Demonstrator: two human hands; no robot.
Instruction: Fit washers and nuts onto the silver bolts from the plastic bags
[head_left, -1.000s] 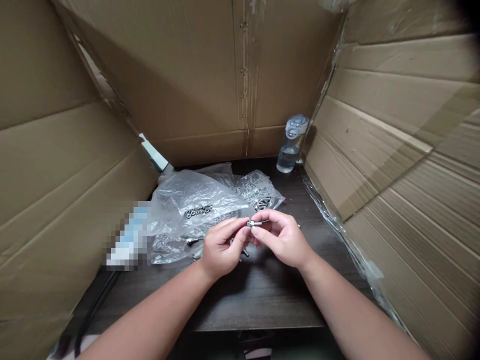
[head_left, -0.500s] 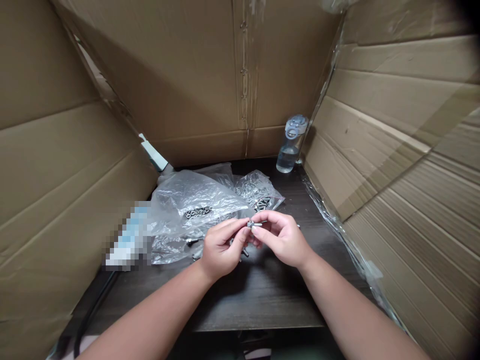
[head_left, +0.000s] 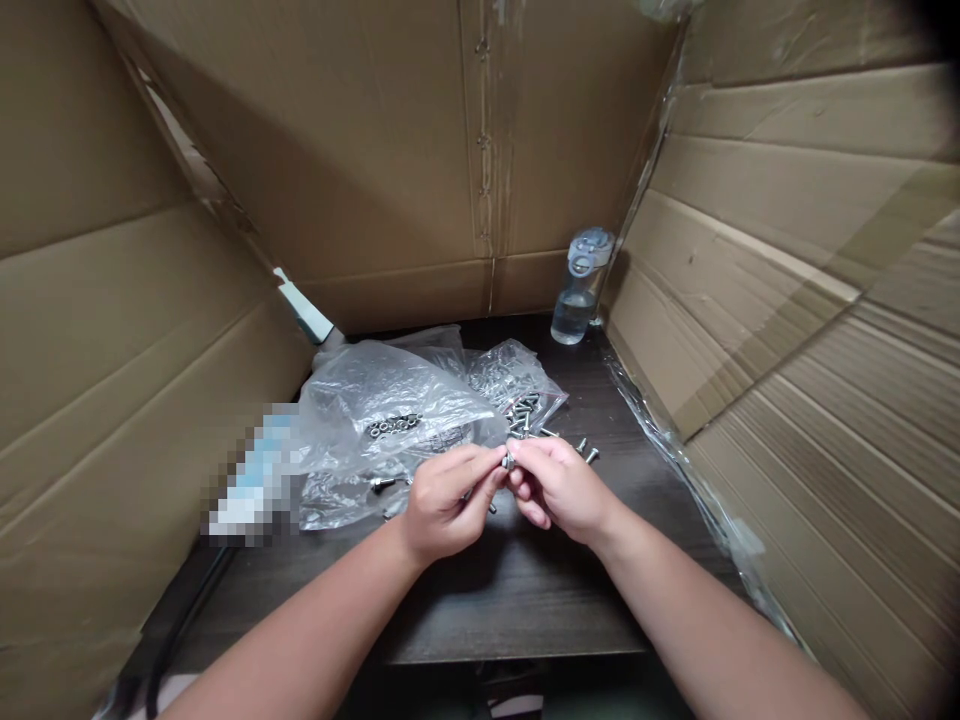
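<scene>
Between the fingertips of both hands is a small metal bolt (head_left: 508, 461), mostly covered by the fingers. My left hand (head_left: 454, 500) pinches it from the left, thumb and index finger closed. From the right, my right hand (head_left: 559, 485) grips the same piece, its lower fingers curled beneath. Just behind the hands lies a clear plastic bag (head_left: 397, 385) with metal nuts (head_left: 395, 425) in it. A second clear bag (head_left: 517, 370) of screws adjoins it at the right. Loose screws (head_left: 589, 452) lie right of my right hand, and a bolt (head_left: 382, 484) lies left of my left hand.
A water bottle (head_left: 576, 290) stands at the back right of the dark table (head_left: 525, 610). Cardboard walls (head_left: 360, 140) enclose the back and both sides. A pixelated packet (head_left: 259, 480) is at the left, with a black cable (head_left: 191, 610) below it.
My right hand has shifted slightly down, and the bolt has turned so its shank no longer points out to the right. More loose screws show behind my right hand.
</scene>
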